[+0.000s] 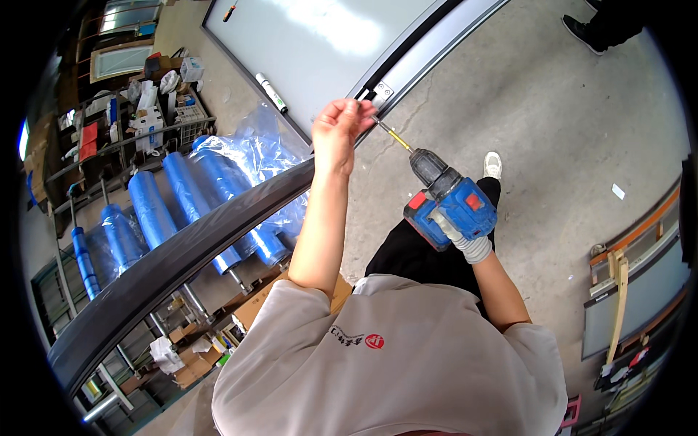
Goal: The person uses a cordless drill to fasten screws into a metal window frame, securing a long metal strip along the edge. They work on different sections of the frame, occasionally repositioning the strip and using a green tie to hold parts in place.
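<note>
My right hand (469, 243), in a light knitted glove, grips a blue and black cordless drill (465, 206) by its handle. A long bit (397, 137) with a yellow band points from its chuck up and left. At the bit's tip is my bare left hand (337, 134), its fingers pinched together; whatever they hold is too small to make out. Just beyond the fingers, a silver metal plate (384, 91) with screw heads sits on the dark frame edge of a large pale panel (313, 51). On that panel lie a white marker (271, 92) and a screwdriver (230, 11).
A dark curved frame bar (196, 243) crosses the left side, passing by my left forearm. Behind it stand rolls of blue film (151, 207) on a rack and cluttered shelves (145, 116). Another person's shoe (582, 35) shows at upper right; framed panels (632, 305) lean at right.
</note>
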`<state>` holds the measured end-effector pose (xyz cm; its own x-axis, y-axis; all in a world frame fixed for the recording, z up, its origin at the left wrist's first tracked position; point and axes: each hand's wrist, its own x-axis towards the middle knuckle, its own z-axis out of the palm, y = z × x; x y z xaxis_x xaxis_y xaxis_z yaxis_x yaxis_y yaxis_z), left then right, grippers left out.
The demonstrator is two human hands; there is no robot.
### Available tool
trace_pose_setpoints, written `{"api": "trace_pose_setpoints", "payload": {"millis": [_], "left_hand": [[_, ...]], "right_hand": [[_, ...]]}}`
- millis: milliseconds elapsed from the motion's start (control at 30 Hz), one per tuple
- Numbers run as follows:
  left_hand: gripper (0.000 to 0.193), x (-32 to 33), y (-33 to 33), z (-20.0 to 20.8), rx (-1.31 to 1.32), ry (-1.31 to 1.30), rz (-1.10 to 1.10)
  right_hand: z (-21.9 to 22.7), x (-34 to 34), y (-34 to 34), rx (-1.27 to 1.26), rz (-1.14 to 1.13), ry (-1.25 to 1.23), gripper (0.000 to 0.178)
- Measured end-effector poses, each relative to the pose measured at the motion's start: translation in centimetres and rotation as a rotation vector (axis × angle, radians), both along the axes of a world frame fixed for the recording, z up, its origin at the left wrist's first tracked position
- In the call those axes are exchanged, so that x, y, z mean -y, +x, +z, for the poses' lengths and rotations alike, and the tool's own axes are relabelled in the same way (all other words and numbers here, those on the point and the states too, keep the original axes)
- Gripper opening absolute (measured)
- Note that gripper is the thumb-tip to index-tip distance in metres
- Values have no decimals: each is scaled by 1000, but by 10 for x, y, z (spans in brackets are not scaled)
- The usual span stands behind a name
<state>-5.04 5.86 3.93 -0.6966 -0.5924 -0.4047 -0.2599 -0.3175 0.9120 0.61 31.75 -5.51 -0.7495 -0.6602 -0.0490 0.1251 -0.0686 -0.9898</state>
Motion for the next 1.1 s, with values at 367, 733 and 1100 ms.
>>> {"api": "trace_pose_setpoints", "payload": {"millis": [367, 733, 1100], "left_hand": [[19, 6, 21, -1, 103, 391, -78], [22, 5, 31, 3, 141, 199, -87], [17, -9, 14, -11, 228, 631, 292]], "right_hand": [[23, 1, -15, -284, -17, 49, 35], [18, -4, -4, -47, 179, 130, 53], [-35, 21, 13, 1629, -1, -956, 29]]}}
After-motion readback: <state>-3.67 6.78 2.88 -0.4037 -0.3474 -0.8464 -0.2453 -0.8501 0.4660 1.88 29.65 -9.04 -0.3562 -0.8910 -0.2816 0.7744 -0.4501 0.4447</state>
